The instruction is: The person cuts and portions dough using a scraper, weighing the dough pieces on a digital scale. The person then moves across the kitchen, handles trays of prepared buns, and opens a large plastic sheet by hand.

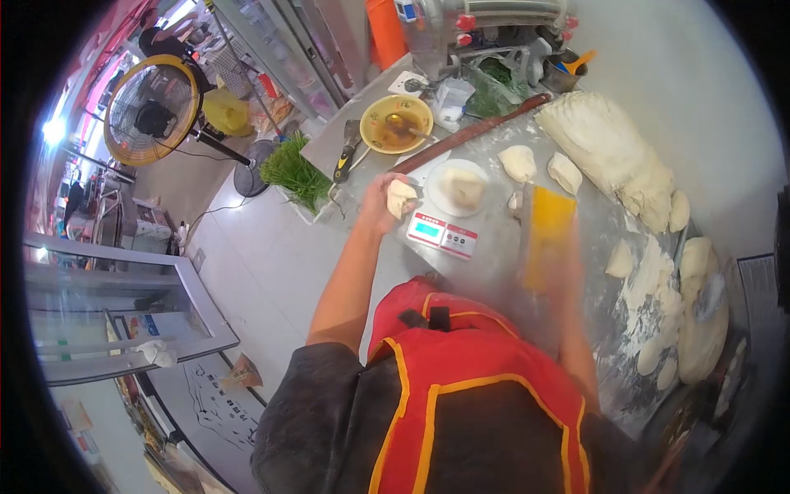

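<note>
My left hand [377,206] is closed around a piece of dough [401,198], just left of the kitchen scale [444,235]. On the scale's round white pan [437,200] lies a slightly blurred dough lump [463,187]. My right hand [568,267], smeared by motion, grips a dough scraper [550,216] with a yellow handle, to the right of the scale. Its blade edge is close to a small bit of dough [515,203]. Two cut dough pieces, one at the left [518,163] and one at the right [565,173], rest beyond the scraper.
A large dough mass [605,136] lies along the wall, with more dough [699,329] and flour [650,288] at right. A rolling pin [485,129] crosses the table behind the scale. Beyond it stand a yellow bowl [397,123] and a dough machine [510,25]. Greens [295,171] sit at left.
</note>
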The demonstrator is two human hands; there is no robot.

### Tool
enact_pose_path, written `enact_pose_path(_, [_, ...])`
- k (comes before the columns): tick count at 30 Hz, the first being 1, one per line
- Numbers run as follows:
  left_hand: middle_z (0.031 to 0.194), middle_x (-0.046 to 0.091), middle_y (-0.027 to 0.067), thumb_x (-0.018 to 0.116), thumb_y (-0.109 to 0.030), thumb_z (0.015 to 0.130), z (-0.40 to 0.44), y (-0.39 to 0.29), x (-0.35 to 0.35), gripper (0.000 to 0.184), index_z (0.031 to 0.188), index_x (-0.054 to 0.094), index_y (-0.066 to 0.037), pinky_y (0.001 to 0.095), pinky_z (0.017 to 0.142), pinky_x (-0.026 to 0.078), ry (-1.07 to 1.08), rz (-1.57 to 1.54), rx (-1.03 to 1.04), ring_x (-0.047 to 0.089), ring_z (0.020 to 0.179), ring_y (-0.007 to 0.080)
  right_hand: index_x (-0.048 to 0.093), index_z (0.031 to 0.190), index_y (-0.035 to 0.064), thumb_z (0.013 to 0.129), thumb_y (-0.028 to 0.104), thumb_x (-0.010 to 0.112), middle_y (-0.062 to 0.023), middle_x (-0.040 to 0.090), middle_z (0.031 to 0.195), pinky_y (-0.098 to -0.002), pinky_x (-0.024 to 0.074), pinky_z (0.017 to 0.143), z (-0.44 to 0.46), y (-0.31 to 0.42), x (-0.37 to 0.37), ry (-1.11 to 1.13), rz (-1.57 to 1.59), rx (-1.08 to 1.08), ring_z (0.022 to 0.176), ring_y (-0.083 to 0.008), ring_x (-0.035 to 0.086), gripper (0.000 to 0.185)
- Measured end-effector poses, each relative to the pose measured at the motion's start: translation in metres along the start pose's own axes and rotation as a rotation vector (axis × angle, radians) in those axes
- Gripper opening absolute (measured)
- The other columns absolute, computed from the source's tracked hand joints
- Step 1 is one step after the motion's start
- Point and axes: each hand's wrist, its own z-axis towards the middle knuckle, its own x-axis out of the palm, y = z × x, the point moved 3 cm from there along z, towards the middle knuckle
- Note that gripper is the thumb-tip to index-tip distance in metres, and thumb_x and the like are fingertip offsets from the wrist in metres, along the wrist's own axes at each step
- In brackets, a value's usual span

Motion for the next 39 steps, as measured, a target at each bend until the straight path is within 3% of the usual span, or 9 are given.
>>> enact_pose_path(5, [0.073, 0.058, 0.0072, 0.056, -0.038, 0.089, 0.010, 0.000, 0.008, 0.038, 0.092, 0.059, 0.000, 0.0272, 0.047, 0.044, -0.178, 0.442, 0.035, 0.054, 0.056, 0.0135, 0.021, 0.146, 0.0142, 0.084, 0.006, 0.050, -0.0245, 0.058, 0.113, -0.0403, 0.0498, 0.074, -0.006, 0.012, -0.007, -0.075, -0.048, -0.060, 0.090, -0.0402, 0.062, 0.069])
enact_pose_path(8, [0.074, 0.061, 0.0068, 0.061, -0.030, 0.086, 0.006, -0.006, 0.018, 0.034, 0.103, 0.059, 0.000, 0.0279, 0.053, 0.048, -0.166, 0.762, -0.009, 0.058, 0.061, 0.0141, 0.022, 0.145, 0.0139, 0.084, 0.006, 0.050, -0.0249, 0.055, 0.119, -0.0396, 0.0495, 0.077, -0.010, 0.024, -0.010, -0.047, -0.109, -0.094, 0.095, -0.0398, 0.061, 0.068])
enact_pose_path(14, [0.104, 0.062, 0.0134, 0.067, -0.026, 0.079, 0.013, 0.024, 0.026, 0.047, 0.123, 0.053, -0.019, 0.0390, 0.066, 0.051, -0.012, 1.662, 0.666, 0.065, 0.076, 0.0262, 0.024, 0.143, 0.0066, 0.085, 0.006, 0.049, -0.0242, 0.047, 0.129, -0.0388, 0.0421, 0.089, -0.011, 0.029, -0.007, -0.027, -0.017, -0.120, 0.110, -0.0371, 0.051, 0.064])
enact_pose_path(16, [0.108, 0.059, 0.0139, 0.067, -0.026, 0.078, 0.003, 0.030, 0.052, 0.052, 0.127, 0.050, -0.024, 0.0409, 0.070, 0.050, 0.026, 1.812, 0.553, 0.063, 0.083, 0.0298, 0.026, 0.141, -0.0031, 0.086, 0.008, 0.048, -0.0221, 0.034, 0.142, -0.0359, 0.0280, 0.108, -0.011, 0.031, -0.008, 0.042, 0.095, 0.013, 0.133, -0.0303, 0.033, 0.060])
enact_pose_path(18, [0.113, 0.053, 0.0139, 0.066, -0.023, 0.077, 0.006, 0.043, 0.067, 0.060, 0.132, 0.043, -0.031, 0.0419, 0.070, 0.050, 0.093, 1.973, 0.402, 0.063, 0.084, 0.0319, 0.024, 0.143, 0.0054, 0.085, 0.006, 0.049, -0.0238, 0.046, 0.130, -0.0392, 0.0418, 0.091, -0.011, 0.027, -0.008, -0.072, -0.026, -0.163, 0.112, -0.0371, 0.050, 0.063])
enact_pose_path(24, [0.104, 0.055, 0.0133, 0.064, -0.023, 0.076, 0.023, 0.051, 0.081, 0.036, 0.111, 0.056, -0.022, 0.0432, 0.069, 0.050, 0.077, 1.952, 0.472, 0.062, 0.082, 0.0326, 0.023, 0.145, 0.0120, 0.085, 0.005, 0.050, -0.0243, 0.053, 0.124, -0.0392, 0.0479, 0.085, -0.019, 0.009, -0.020, -0.094, -0.056, -0.022, 0.104, -0.0397, 0.058, 0.066])
enact_pose_path(27, [0.097, 0.057, 0.0120, 0.063, -0.021, 0.079, 0.004, 0.056, 0.097, 0.023, 0.101, 0.059, -0.017, 0.0429, 0.065, 0.051, 0.328, 1.825, 0.579, 0.062, 0.077, 0.0354, 0.022, 0.145, 0.0134, 0.085, 0.005, 0.050, -0.0240, 0.055, 0.121, -0.0385, 0.0479, 0.084, -0.016, -0.004, -0.033, -0.244, -0.165, -0.039, 0.102, -0.0381, 0.059, 0.067])
enact_pose_path(30, [0.107, 0.056, 0.0084, 0.061, -0.021, 0.080, -0.018, 0.081, 0.110, 0.022, 0.102, 0.058, -0.017, 0.0432, 0.067, 0.051, 0.540, 1.586, 0.696, 0.062, 0.079, 0.0363, 0.022, 0.146, 0.0137, 0.084, 0.004, 0.049, -0.0227, 0.053, 0.124, -0.0373, 0.0477, 0.085, -0.022, 0.002, -0.053, -0.274, -0.130, 0.033, 0.103, -0.0356, 0.059, 0.068])
enact_pose_path(39, [0.119, 0.054, 0.0094, 0.056, -0.019, 0.085, -0.035, 0.128, 0.080, 0.033, 0.117, 0.052, -0.016, 0.0447, 0.072, 0.049, 0.496, 1.726, 0.447, 0.060, 0.089, 0.0352, 0.023, 0.145, 0.0140, 0.082, 0.002, 0.048, -0.0180, 0.044, 0.137, -0.0351, 0.0450, 0.091, -0.032, -0.009, -0.071, -0.287, -0.082, 0.013, 0.113, -0.0324, 0.055, 0.069])
